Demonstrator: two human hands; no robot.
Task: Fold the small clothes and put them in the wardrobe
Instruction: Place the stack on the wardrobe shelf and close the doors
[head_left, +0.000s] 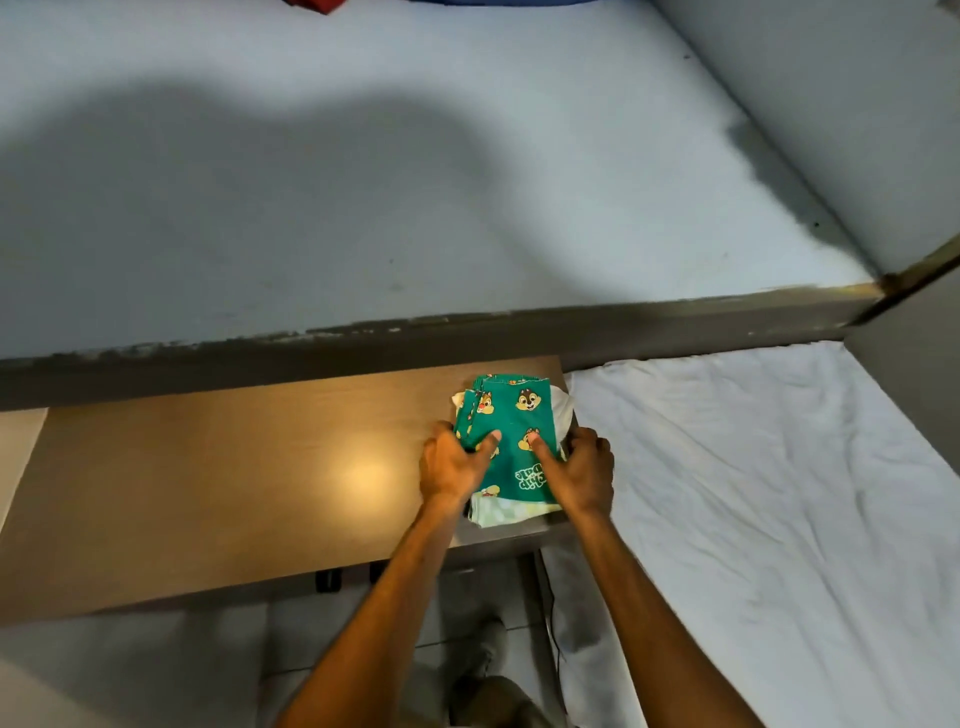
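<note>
A small stack of folded clothes (511, 415) lies at the right end of a wooden table (208, 483). The top piece is green with cartoon chipmunk prints, and white and pale green cloth shows beneath it. My left hand (454, 467) grips the stack's left side with the thumb on top. On the right side, my right hand (576, 470) holds the stack the same way, thumb pressed on the green cloth. Both sets of fingers are tucked under or beside the stack and are hidden.
A bed with a white sheet (753, 493) lies just right of the table. A pale blue wall (363, 182) with a dark base strip stands behind the table. Tiled floor (156, 670) and my foot (488, 654) show below the table's front edge.
</note>
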